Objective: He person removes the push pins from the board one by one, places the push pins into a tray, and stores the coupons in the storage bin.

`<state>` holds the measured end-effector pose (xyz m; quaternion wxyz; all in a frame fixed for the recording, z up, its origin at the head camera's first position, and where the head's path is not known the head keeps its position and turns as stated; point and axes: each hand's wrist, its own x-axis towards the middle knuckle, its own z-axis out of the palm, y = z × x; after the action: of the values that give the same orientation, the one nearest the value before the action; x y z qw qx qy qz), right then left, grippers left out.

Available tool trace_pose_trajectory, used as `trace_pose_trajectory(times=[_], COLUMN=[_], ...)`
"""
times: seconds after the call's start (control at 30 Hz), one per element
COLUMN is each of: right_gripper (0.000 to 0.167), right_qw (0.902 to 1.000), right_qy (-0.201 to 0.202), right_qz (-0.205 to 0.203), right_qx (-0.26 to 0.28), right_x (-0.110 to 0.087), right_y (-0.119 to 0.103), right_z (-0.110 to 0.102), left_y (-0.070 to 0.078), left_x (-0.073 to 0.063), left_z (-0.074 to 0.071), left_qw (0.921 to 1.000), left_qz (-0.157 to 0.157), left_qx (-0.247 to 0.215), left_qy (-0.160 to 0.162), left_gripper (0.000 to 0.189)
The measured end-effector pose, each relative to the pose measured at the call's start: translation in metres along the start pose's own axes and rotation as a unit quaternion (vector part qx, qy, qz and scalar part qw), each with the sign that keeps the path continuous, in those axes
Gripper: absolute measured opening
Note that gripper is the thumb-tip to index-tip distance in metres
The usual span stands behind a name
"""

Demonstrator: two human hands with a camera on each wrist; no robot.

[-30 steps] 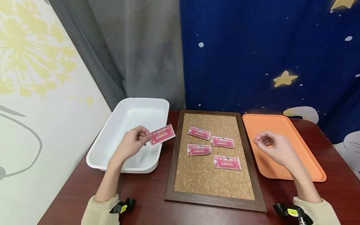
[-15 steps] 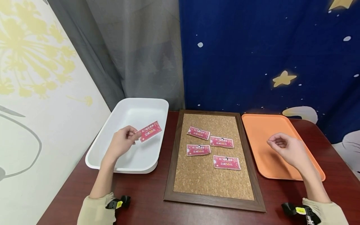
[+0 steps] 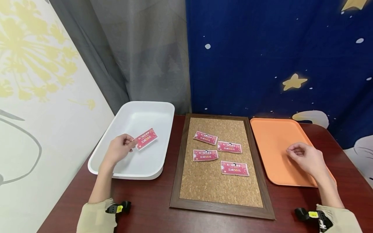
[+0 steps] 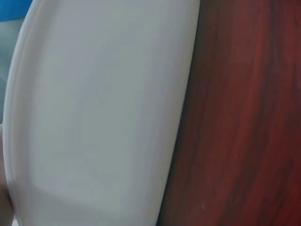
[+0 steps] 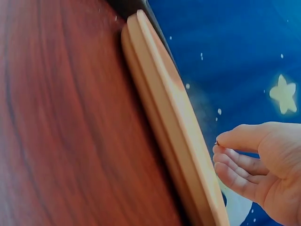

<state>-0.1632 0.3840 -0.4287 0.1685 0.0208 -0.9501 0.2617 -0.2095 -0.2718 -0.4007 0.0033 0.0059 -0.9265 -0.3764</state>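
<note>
White wall (image 3: 67,129) standing left of your left fingers (image 3: 131,144), showing yellow flower print (image 3: 38,55). Grey curtain (image 3: 157,58) hanging beyond them. Navy curtain (image 3: 239,64) with gold stars (image 3: 295,82) hanging beyond your right fingers (image 3: 296,148). Reddish-brown table (image 3: 148,197) lying beneath both.

Table (image 3: 148,207): red-brown wood, dark streaked grain visible in both wrist views. White wall (image 3: 58,136) at left; large pale-yellow flower print (image 3: 17,48), curved grey line (image 3: 40,152) lower down. Behind table, grey curtain (image 3: 151,48) beside deep-blue curtain (image 3: 247,64). Blue one printed with yellow star (image 3: 294,82), second star (image 3: 354,4) cut off at top edge, scattered white dots (image 3: 207,46), pale rounded shape (image 3: 311,116) near table.
</note>
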Motion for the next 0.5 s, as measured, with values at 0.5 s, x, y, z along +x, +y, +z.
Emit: trace_pose_trajectory(times=[0.5], right_gripper=[0.012], right_qw=[0.9962], right_qy=[-0.044], right_qz=[0.056], right_qx=[-0.051], right_x=[-0.009], right_y=[0.035], right_z=[-0.009], left_y=[-0.016], left_x=[-0.003], left_z=[-0.007], left_qw=[0.9952], left_qz=[-0.078], left_qx=[0.019], left_qy=[-0.055], left_gripper=[0.024])
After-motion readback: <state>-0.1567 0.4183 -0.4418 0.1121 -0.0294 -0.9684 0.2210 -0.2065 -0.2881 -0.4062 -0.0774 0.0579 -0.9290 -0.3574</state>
